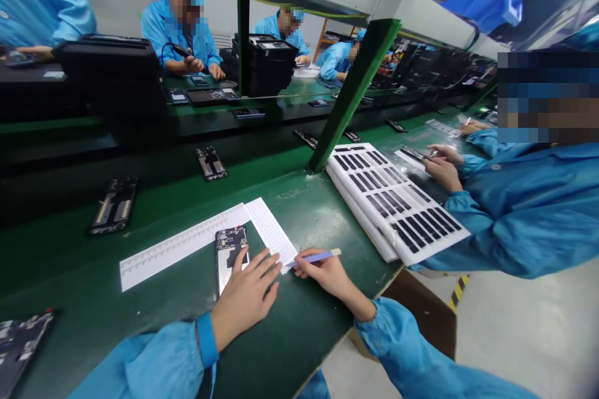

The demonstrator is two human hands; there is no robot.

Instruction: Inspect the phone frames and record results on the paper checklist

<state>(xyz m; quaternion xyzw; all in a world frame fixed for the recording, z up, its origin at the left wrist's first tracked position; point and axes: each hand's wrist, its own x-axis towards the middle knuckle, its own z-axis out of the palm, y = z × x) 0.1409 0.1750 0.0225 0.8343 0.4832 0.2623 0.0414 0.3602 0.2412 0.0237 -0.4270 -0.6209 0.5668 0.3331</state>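
My left hand [246,296] lies with its fingers spread, over the lower part of an opened phone [233,238] with its inner board showing. Its fingertips reach toward a white sheet with rows of tiny printed marks [269,224]. At that sheet's near end, my right hand [325,271] pinches a slim purple pen-like tool [318,257] with a pale end; the tip points at the sheet's corner. Left of the phone runs a longer white strip with printed marks [178,246], its far end meeting the sheet. The phone's lower end is partly hidden by my left hand.
Stacked white foam trays of dark strips [393,199] lie to the right, beyond a green post [353,96]. Other opened phones [115,206] lie along the line at the back. A co-worker's hands [444,165] handle a phone at right. A cardboard box [423,315] stands below the table edge.
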